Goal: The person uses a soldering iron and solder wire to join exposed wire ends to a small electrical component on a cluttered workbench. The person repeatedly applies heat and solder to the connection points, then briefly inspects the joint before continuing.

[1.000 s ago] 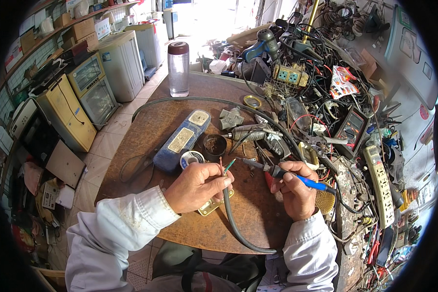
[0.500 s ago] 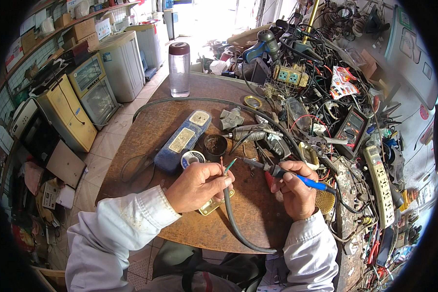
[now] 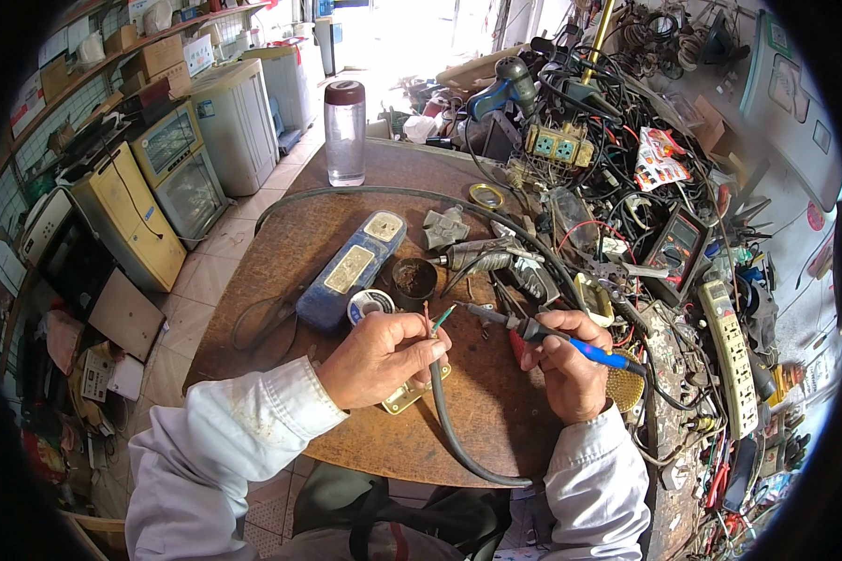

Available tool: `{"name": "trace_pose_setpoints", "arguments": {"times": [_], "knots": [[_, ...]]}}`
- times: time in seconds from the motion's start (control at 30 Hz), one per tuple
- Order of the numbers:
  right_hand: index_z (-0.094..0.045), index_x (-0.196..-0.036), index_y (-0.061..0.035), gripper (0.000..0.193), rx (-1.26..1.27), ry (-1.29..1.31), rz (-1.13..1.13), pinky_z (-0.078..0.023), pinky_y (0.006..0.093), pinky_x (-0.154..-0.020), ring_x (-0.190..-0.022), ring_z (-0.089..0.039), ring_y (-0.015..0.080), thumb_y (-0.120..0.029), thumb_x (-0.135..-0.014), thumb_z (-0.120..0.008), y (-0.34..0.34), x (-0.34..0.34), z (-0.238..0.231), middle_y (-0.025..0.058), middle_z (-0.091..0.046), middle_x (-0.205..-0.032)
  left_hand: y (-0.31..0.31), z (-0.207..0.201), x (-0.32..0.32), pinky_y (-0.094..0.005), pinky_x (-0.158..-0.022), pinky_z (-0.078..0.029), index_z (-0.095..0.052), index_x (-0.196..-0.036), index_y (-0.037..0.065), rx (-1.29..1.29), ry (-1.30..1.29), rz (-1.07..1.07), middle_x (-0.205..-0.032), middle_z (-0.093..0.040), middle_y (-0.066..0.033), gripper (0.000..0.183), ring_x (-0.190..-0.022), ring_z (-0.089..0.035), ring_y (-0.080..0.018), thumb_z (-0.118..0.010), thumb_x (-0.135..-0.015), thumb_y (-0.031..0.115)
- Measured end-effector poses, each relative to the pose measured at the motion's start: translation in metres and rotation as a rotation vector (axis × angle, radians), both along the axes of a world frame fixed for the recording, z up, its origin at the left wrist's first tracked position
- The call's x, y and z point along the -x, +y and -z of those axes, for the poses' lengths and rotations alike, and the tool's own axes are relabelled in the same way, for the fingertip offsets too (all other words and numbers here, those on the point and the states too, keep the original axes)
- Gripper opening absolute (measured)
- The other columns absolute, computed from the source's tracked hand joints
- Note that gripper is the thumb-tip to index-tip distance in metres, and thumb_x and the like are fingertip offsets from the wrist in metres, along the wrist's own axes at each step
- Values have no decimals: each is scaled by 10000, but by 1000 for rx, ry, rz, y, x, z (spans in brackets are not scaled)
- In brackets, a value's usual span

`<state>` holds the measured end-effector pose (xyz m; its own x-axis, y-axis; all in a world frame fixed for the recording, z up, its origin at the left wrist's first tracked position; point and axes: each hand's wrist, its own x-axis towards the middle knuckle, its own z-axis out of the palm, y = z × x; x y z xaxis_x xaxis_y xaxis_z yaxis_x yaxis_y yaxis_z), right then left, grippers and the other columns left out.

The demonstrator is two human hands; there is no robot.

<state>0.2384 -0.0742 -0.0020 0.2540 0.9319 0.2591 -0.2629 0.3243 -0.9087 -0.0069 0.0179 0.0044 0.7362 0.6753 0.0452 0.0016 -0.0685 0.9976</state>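
Observation:
Between the thumb and fingers of my left hand (image 3: 388,355) is the stripped end of a thick black cable (image 3: 448,432), with a green and a reddish wire poking up past the fingertips. My right hand (image 3: 573,366) grips the blue handle of a soldering iron (image 3: 594,352); its tip points left, close to the green wire. Whether tip and wire touch I cannot tell. Beyond the left hand sit a solder spool (image 3: 370,305), a small dark round tin (image 3: 413,281) and a long blue box (image 3: 353,269). A pale yellow plate (image 3: 403,396) lies partly hidden under that hand.
A clear bottle (image 3: 345,138) stands at the table's far side. Tangled cables and parts heap along the right, with a multimeter (image 3: 676,245) and a power strip (image 3: 728,360). The black cable loops across the wooden table (image 3: 271,252). Appliances (image 3: 128,217) line the left.

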Motion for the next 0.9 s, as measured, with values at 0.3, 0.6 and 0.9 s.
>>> {"name": "trace_pose_setpoints", "arguments": {"times": [0.3, 0.6, 0.9], "knots": [[-662, -1013, 61, 238, -83, -45, -26, -543, 303, -651, -715, -638, 173, 3, -784, -631, 1, -2, 0, 141, -648, -921, 0, 0, 0, -223, -642, -521, -622, -1016, -60, -9, 13, -5, -925, -690, -100, 200, -691, -615, -67, -566, -990, 131], [-655, -1010, 50, 239, -106, -48, -38, -540, 301, -654, -716, -633, 168, -9, -779, -633, 3, -1, 2, 131, -642, -926, 0, 0, 1, -221, -644, -522, -619, -1022, -56, -9, 28, -10, -932, -692, -101, 192, -697, -617, -66, -561, -991, 124], [-649, -1020, 59, 257, -39, -26, -18, -540, 297, -659, -701, -633, 166, -48, -788, -635, 1, -1, 0, 132, -666, -878, -1, -1, 0, -220, -644, -522, -616, -1029, -52, 11, 18, -17, -927, -689, -96, 196, -694, -614, -64, -566, -990, 134]]}}
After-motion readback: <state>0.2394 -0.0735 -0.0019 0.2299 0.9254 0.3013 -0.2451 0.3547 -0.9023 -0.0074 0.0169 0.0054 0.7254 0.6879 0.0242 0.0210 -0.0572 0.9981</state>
